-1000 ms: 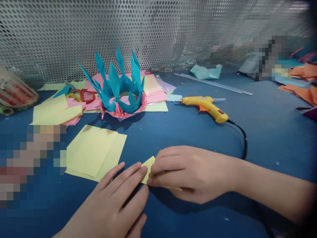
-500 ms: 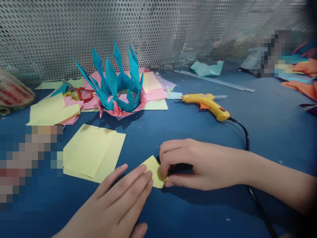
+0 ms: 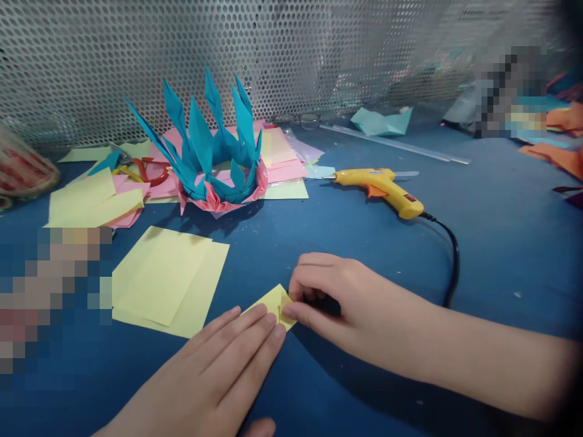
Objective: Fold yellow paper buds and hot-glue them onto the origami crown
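A small piece of yellow paper (image 3: 279,296) lies on the blue table, its right corner folded inward. My left hand (image 3: 218,358) rests flat across its lower left part, fingers stretched out and pressing it down. At the folded right corner, my right hand (image 3: 328,297) pinches the paper between thumb and bent fingers. Much of the paper is hidden under my left fingers. Two larger pale yellow sheets (image 3: 164,276) overlap to the left of it.
Behind stands a blue folded-paper crown (image 3: 200,145) with a pink base. A yellow glue gun (image 3: 382,185) lies to the right, its black cord (image 3: 455,261) passing under my right arm. Red-handled scissors (image 3: 152,172) and coloured papers (image 3: 93,200) lie at the back left, near a jar (image 3: 25,164).
My right hand has brought the paper's right corner inward and over, its thumb now on the fold. My left hand stays flat on the paper. The view has shifted slightly.
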